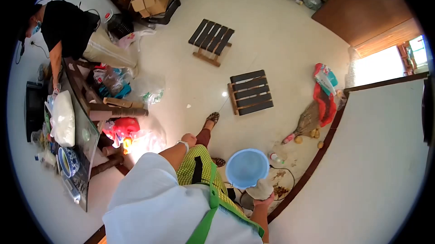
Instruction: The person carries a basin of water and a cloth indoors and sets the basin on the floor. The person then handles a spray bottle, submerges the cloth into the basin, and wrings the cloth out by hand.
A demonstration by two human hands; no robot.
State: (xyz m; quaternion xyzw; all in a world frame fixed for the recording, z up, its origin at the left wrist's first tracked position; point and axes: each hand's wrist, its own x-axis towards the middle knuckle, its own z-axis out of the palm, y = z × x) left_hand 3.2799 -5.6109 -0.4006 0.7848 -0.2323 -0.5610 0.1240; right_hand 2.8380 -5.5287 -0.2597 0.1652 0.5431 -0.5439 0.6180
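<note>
My right hand [264, 199] is closed around a pale, greyish-white rounded object [260, 190], low at the right side of my body. What kind of thing it is I cannot make out. Just beyond it, a light blue basin [247, 168] stands on the floor, seemingly with water in it. My left hand [189, 140], with a pale band at the wrist, is curled into a fist near my leg. Nothing shows in it. A green-and-yellow checked apron [195, 165] covers my lap, and my sandalled feet are on the floor.
Two slatted stools [251, 93] stand ahead. Potatoes [298, 139] and bags lie by the right wall, near a cable and a small bottle [275, 157]. To the left, a person [68, 29] leans over a glass-topped table [86, 153] holding a white bag [63, 119] and a patterned bowl [69, 161].
</note>
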